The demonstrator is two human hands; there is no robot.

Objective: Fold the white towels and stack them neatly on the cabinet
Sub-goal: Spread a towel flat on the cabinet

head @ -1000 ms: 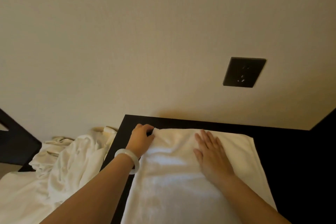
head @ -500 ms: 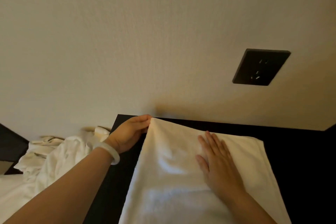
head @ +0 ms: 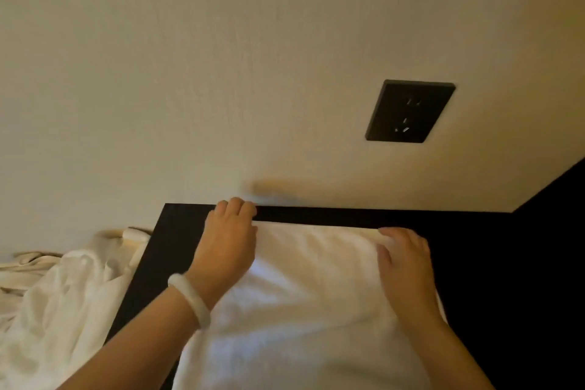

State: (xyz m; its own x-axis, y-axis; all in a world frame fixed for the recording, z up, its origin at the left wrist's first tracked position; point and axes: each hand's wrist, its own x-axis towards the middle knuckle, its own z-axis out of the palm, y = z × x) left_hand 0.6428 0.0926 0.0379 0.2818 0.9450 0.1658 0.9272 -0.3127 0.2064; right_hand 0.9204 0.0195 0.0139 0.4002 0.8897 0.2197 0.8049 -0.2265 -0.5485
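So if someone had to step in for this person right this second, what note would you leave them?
Left hand: fingers curled over the far left corner of the white towel.
Right hand: on the towel's far right corner; too blurred to tell whether it pinches it.
The towel lies spread on the dark cabinet, its far edge near the wall. A heap of white cloth sits left of the cabinet.
Done: towel laid out, a hand at each far corner.
Left: fold it, fold any towels in the heap, stack them on the cabinet. No folded stack is in view.
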